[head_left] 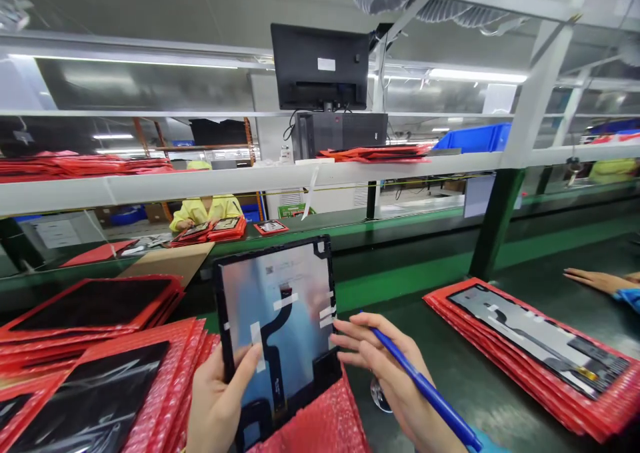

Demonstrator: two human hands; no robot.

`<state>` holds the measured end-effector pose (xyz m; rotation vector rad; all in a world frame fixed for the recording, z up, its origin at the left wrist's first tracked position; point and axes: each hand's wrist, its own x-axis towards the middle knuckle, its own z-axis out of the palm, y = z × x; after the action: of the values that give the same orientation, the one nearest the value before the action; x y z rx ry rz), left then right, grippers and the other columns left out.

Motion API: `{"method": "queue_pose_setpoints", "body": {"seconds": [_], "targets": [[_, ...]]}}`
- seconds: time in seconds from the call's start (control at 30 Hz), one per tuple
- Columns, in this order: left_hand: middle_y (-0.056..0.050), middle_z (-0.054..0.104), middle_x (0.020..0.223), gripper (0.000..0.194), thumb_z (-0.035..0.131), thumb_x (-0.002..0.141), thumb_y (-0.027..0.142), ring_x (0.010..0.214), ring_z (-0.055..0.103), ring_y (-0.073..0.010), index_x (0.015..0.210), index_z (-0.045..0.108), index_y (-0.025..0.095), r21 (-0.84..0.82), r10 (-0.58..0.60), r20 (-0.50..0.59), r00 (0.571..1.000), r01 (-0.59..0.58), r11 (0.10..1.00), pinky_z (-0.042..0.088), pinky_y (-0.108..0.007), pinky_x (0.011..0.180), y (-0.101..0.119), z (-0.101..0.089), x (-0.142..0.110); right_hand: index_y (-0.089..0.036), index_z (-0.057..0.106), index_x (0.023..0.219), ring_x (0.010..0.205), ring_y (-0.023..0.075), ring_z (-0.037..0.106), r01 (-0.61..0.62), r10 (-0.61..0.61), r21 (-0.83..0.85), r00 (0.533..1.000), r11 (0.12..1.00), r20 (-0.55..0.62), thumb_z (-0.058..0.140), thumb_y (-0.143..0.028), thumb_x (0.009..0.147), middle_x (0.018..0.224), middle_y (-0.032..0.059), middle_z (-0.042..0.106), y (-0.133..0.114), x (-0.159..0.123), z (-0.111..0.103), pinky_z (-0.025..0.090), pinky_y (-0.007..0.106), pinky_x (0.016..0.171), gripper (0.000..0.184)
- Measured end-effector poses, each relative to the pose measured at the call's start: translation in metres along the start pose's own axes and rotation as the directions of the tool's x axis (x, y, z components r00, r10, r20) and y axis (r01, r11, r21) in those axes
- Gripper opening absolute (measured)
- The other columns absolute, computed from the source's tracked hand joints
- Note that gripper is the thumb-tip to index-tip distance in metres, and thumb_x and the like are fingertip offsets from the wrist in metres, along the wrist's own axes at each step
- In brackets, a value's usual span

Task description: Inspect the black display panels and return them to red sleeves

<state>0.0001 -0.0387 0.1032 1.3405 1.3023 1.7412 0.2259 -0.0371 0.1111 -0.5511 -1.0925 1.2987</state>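
Note:
My left hand (pixel 216 399) holds up a tablet display panel (pixel 280 319) by its lower left edge, thumb on the shiny back. The panel shows a black flex cable and white tape strips. My right hand (pixel 385 366) grips a blue pen (pixel 425 389) and its fingertips touch the panel's right edge. A red bubble-wrap bag (pixel 320 426) lies under the panel.
Stacks of red bubble bags with dark panels lie at left (pixel 95 346) and at right (pixel 530 346). Another person's hand (pixel 595 281) rests at the far right. A worker in yellow (pixel 205 209) sits across the green conveyor (pixel 410 239). A monitor (pixel 320 66) stands on the shelf.

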Motion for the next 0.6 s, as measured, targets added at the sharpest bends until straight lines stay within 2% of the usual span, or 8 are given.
{"method": "queue_pose_setpoints", "body": {"seconds": [0.1,0.17,0.23,0.3,0.33,0.37,0.47,0.6], "targets": [[-0.002,0.078,0.084,0.016,0.069,0.076,0.036,0.074,0.073,-0.0241,0.086,0.078,0.026,0.217,0.195,0.057,0.979,-0.203,0.955,0.057,-0.026,0.065,-0.012,0.001,0.002,-0.026,0.060,0.121,0.120,0.0324,0.058,-0.091,0.062,0.210,0.988,0.974,0.141,0.077,-0.033,0.078,0.136,0.0127,0.059,0.000,0.002,0.012,0.053,0.048,0.091,0.047],[-0.003,0.077,0.094,0.023,0.063,0.082,0.026,0.080,0.074,-0.0240,0.100,0.076,0.027,0.315,0.386,0.200,0.901,-0.432,0.845,0.057,-0.026,0.071,-0.018,0.002,0.007,-0.028,0.054,0.129,0.128,0.0349,0.050,-0.156,0.081,0.340,0.971,0.928,0.223,0.076,-0.040,0.077,0.147,0.0111,0.047,0.002,0.007,0.015,0.050,0.055,0.092,0.057],[-0.004,0.071,0.114,0.041,0.055,0.085,0.014,0.099,0.070,-0.0235,0.122,0.064,0.027,0.309,0.555,0.421,0.717,-0.689,0.656,0.053,-0.027,0.087,-0.020,0.002,0.015,-0.028,0.057,0.126,0.127,0.0353,0.050,-0.221,0.117,0.419,0.959,0.881,0.259,0.075,-0.052,0.073,0.147,0.0102,0.047,0.005,0.015,0.016,0.049,0.057,0.092,0.061],[-0.002,0.062,0.128,0.059,0.048,0.084,0.004,0.117,0.059,-0.0223,0.137,0.047,0.029,0.251,0.611,0.613,0.500,-0.857,0.449,0.043,-0.032,0.103,-0.018,0.001,0.025,-0.024,0.066,0.111,0.118,0.0324,0.059,-0.274,0.190,0.436,0.955,0.857,0.227,0.075,-0.059,0.068,0.132,0.0102,0.062,0.009,0.024,0.015,0.050,0.051,0.093,0.056],[-0.001,0.060,0.131,0.065,0.046,0.083,0.001,0.124,0.054,-0.0218,0.141,0.040,0.031,0.237,0.607,0.673,0.423,-0.900,0.365,0.037,-0.035,0.108,-0.016,0.000,0.030,-0.022,0.070,0.102,0.112,0.0312,0.063,-0.292,0.230,0.425,0.954,0.857,0.192,0.076,-0.059,0.066,0.120,0.0101,0.070,0.012,0.028,0.014,0.051,0.048,0.092,0.052],[0.000,0.059,0.132,0.069,0.044,0.082,-0.001,0.128,0.049,-0.0218,0.142,0.037,0.032,0.252,0.600,0.701,0.386,-0.921,0.298,0.032,-0.039,0.111,-0.014,0.000,0.033,-0.021,0.072,0.094,0.108,0.0308,0.066,-0.304,0.264,0.408,0.952,0.861,0.154,0.078,-0.058,0.064,0.108,0.0099,0.075,0.015,0.031,0.014,0.052,0.046,0.091,0.048],[-0.003,0.055,0.137,0.068,0.050,0.082,0.003,0.134,0.039,-0.0266,0.143,0.037,0.032,0.323,0.625,0.682,0.379,-0.923,0.207,0.024,-0.050,0.114,-0.006,0.002,0.034,-0.020,0.071,0.085,0.102,0.0328,0.068,-0.285,0.275,0.372,0.958,0.883,0.082,0.082,-0.057,0.058,0.090,0.0094,0.078,0.023,0.037,0.015,0.056,0.046,0.083,0.047],[-0.005,0.068,0.119,0.070,0.071,0.077,0.017,0.118,0.058,-0.0260,0.140,0.042,0.032,0.123,0.687,0.665,0.293,-0.950,0.287,0.035,-0.046,0.109,0.002,0.013,0.016,-0.024,0.069,0.095,0.098,0.0319,0.069,-0.167,0.163,0.350,0.986,0.922,0.043,0.086,-0.053,0.052,0.095,0.0078,0.077,0.027,0.036,0.021,0.056,0.045,0.080,0.055]]}}
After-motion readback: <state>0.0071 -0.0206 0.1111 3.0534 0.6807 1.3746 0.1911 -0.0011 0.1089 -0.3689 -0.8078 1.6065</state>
